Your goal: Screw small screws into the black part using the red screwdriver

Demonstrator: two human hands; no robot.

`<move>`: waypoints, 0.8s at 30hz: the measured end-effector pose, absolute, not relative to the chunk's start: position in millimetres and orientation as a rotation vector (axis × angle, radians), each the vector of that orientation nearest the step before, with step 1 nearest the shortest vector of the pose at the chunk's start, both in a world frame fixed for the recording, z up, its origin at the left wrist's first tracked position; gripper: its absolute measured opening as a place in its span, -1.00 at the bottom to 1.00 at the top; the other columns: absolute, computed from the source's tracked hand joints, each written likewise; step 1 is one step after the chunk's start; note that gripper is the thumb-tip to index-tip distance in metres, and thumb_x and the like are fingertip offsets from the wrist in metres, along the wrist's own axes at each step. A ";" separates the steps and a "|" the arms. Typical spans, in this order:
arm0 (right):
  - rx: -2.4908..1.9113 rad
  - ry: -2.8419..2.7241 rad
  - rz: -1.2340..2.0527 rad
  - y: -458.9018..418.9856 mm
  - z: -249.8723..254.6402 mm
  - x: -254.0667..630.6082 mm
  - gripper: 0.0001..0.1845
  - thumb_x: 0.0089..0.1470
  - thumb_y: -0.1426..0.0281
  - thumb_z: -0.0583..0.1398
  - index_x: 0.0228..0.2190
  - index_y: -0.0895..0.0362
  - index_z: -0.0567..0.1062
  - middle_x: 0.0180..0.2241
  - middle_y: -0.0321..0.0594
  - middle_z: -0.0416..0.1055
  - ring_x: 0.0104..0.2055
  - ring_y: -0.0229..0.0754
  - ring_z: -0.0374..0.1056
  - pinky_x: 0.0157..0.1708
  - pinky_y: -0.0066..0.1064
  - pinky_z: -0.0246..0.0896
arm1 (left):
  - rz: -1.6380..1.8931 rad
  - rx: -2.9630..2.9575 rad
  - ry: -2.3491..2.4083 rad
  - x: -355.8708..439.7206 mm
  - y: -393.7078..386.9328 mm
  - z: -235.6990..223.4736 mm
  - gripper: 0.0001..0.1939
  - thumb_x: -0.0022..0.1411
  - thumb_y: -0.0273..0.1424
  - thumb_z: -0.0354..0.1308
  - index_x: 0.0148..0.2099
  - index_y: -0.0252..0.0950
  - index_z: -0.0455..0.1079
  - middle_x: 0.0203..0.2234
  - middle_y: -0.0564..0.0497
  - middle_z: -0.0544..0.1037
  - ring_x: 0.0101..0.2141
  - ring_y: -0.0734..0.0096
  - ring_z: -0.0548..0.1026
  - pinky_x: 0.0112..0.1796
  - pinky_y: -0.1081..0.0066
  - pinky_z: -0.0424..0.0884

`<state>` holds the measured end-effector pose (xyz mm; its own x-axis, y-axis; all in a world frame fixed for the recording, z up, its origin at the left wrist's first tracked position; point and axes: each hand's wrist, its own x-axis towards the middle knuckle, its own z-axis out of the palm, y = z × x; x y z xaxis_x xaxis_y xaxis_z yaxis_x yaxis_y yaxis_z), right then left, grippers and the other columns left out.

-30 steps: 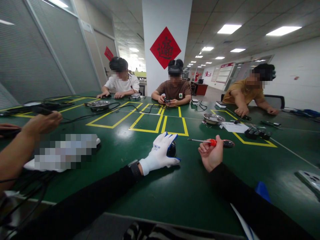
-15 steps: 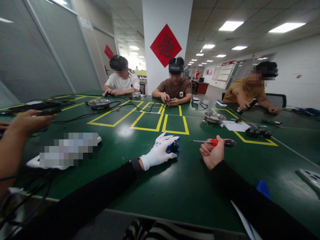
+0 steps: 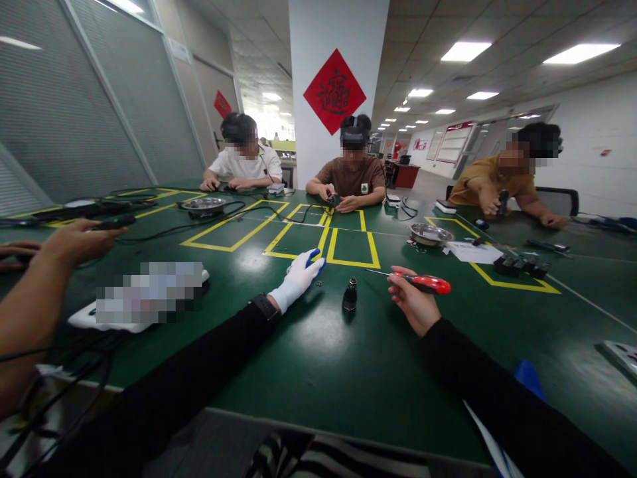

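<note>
My left hand [image 3: 298, 275], in a white glove with blue fingertips, hovers over the table with its fingers stretched out and nothing visible in them. Just right of its fingertips lie tiny metal-looking bits [image 3: 319, 283], too small to name. A small black cylindrical part [image 3: 350, 297] with a shiny narrower top stands upright on the table between my hands, touched by neither. My bare right hand [image 3: 414, 302] is closed around a screwdriver [image 3: 428, 284] with a red and black handle. Its thin shaft points left, above and to the right of the black part.
The green table [image 3: 318, 372] carries yellow tape outlines. Metal bowls [image 3: 430, 234] stand farther back, one on each side. White paper [image 3: 475, 252] and several black parts [image 3: 521, 265] lie at right. A white device [image 3: 134, 299] and another person's arm [image 3: 37, 285] are at left. Three people sit opposite.
My left hand has let go of the black part and moved left and away; the part stays upright. My right hand has turned the screwdriver, showing more of its red handle.
</note>
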<state>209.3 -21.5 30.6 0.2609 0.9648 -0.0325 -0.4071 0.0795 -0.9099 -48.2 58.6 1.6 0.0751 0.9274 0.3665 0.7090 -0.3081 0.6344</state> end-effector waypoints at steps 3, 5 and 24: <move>-1.058 -0.890 1.245 -25.6 29.3 202.5 -0.63 -0.17 0.36 0.36 -0.23 0.07 0.51 -0.39 -0.29 0.50 -0.52 -0.34 0.42 -0.62 -0.59 0.30 | 0.999 2.136 1.679 -52.3 61.0 -3.6 -0.49 0.28 -0.16 -0.08 0.15 -0.35 0.27 0.06 -0.17 0.41 0.07 0.18 0.34 0.12 0.20 0.20; -1.067 -0.969 1.240 -25.8 26.9 200.3 -0.65 -0.10 0.27 0.32 -0.21 0.07 0.51 -0.33 -0.26 0.49 -0.51 -0.34 0.42 -0.61 -0.58 0.31 | 0.973 2.191 1.655 -55.2 59.4 -4.8 -0.52 0.23 -0.18 0.00 0.10 -0.34 0.33 0.04 -0.16 0.43 0.06 0.16 0.35 0.12 0.20 0.19; -0.911 -0.911 1.348 -24.8 20.2 197.2 -0.74 -0.18 0.47 0.37 -0.35 0.18 0.52 -0.35 -0.15 0.56 -0.34 -0.22 0.50 -0.35 -0.47 0.42 | 0.715 2.463 1.651 -62.4 60.4 -10.8 -0.48 0.21 -0.10 0.01 0.13 -0.25 0.30 0.06 -0.13 0.40 0.08 0.14 0.31 0.13 0.16 0.13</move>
